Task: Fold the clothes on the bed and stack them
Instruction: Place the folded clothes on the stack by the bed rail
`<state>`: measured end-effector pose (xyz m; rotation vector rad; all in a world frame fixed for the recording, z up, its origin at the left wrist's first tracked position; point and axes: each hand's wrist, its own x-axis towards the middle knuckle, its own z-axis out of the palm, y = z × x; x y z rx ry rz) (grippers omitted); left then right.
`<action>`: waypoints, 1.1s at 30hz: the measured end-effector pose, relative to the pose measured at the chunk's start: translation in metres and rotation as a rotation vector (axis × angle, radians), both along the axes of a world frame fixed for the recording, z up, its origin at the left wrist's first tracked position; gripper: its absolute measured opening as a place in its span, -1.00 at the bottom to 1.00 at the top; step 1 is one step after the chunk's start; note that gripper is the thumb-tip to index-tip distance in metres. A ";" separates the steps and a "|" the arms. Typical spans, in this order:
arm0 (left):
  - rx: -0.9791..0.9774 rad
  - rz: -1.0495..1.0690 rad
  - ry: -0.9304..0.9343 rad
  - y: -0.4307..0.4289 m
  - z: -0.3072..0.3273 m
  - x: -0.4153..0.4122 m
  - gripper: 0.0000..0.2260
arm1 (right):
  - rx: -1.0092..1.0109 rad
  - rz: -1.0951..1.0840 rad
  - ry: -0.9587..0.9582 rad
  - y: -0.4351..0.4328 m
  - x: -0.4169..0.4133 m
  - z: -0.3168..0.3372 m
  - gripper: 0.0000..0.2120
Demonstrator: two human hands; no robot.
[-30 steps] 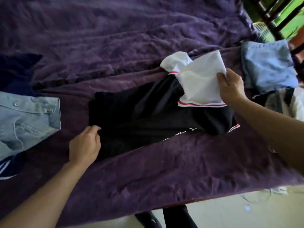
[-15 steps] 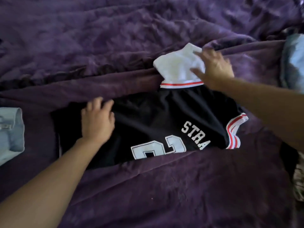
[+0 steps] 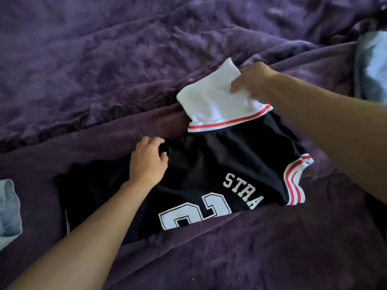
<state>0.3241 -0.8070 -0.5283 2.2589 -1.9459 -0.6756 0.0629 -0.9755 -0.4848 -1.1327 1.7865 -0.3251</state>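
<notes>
Our L hand [image 3: 148, 162] grips far edge of black lettered jersey [image 3: 219, 160]; R hand [image 3: 251, 80] pinches its white red-trimmed sleeve [image 3: 209, 105]; rumpled purple bed blanket [image 3: 104, 59] open beyond.

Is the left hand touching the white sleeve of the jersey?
No, the left hand is on the black body of the jersey, while the right hand holds the white sleeve.

Bed [image 3: 272, 258] under a rumpled purple blanket [image 3: 125, 59]. Black jersey [image 3: 219, 164] with a white part lies on it, centre. Pale denim piece [image 3: 8, 212] at left edge, light blue garment [image 3: 372, 65] at right edge.
</notes>
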 end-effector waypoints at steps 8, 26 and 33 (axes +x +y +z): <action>-0.263 0.052 0.143 -0.001 0.014 0.013 -0.75 | -0.804 1.038 0.418 0.140 -0.097 -0.010 -0.75; -0.044 -0.482 0.215 0.068 -0.009 -0.073 -0.64 | 0.053 -0.089 0.232 0.181 -0.075 0.015 -0.81; -0.101 0.071 0.187 0.121 0.021 0.038 -0.79 | -0.117 0.317 0.269 0.194 0.047 0.085 -0.76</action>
